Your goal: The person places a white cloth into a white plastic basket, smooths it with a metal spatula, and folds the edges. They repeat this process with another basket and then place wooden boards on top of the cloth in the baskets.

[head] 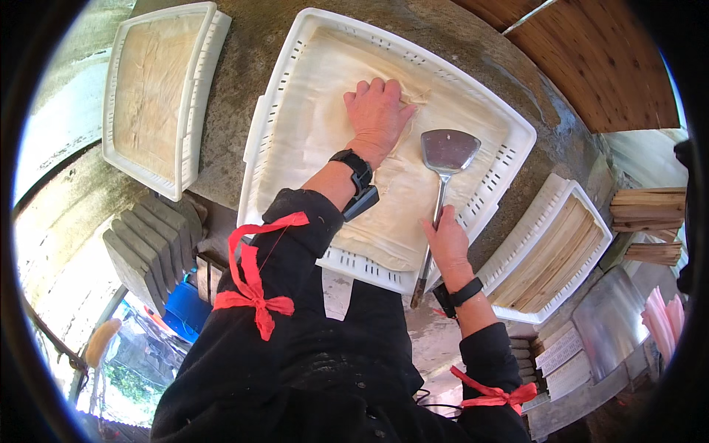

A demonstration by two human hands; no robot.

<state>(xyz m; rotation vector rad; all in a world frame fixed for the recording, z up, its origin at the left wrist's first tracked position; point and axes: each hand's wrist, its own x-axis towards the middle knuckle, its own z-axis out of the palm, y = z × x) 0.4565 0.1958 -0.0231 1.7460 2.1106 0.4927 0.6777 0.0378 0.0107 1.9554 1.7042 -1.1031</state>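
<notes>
A large white plastic basket tray point(388, 39) lies before me, lined with a damp, cream-coloured cloth point(316, 111). On the cloth's upper middle rests my left hand point(379, 113), palm down, its fingers bent over creased fabric; whether they pinch any of it cannot be told. My right hand point(450, 238) grips the long handle of a metal wok spatula point(450, 150) near the tray's right front side. The spatula's broad blade points away from me, over the right part of the cloth. The handle's end reaches past the near rim.
To the left stands another white tray point(188, 111) with a cloth in it. A white tray point(562, 188) holding wooden boards point(554, 257) is at the right. Grey slabs point(147, 243) and a blue bucket point(185, 313) are at lower left, stacked wood point(648, 209) at far right.
</notes>
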